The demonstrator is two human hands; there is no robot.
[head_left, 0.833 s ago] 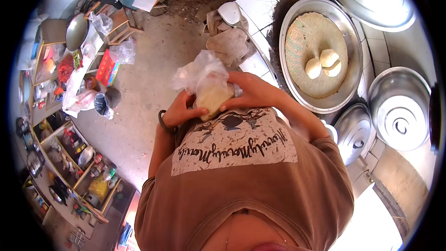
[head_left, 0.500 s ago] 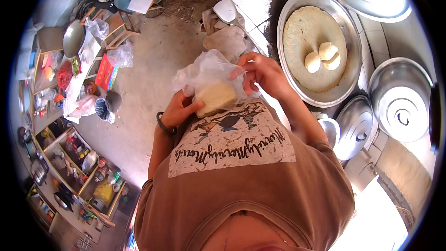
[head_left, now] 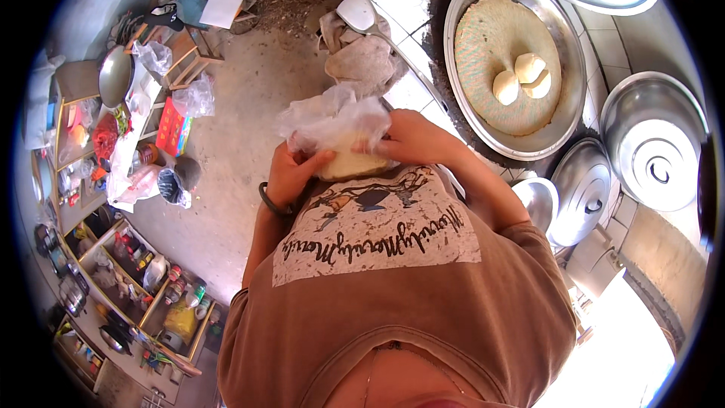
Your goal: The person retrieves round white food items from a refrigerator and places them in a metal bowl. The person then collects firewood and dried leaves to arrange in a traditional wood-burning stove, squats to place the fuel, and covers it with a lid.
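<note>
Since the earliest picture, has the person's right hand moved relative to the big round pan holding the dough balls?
Cannot tell: the right hand grips the plastic-wrapped dough left of the pan throughout; the camera shifted.

I see thin, crinkled, translucent plastic wrap (head_left: 332, 121) over a pale, matt lump of dough (head_left: 351, 165). At one o'clock, the metal pan (head_left: 566, 117) shines around a rough woven mat (head_left: 495, 45). Glossy steel lids (head_left: 655, 151) gleam at three o'clock; the floor (head_left: 249, 106) looks matt and gritty.

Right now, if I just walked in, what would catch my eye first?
Probably the crinkled clear plastic bag with pale dough inside, held chest-high by the left hand and right hand. Next, upper right, a big metal pan with a woven mat bearing three pale buns.
</note>
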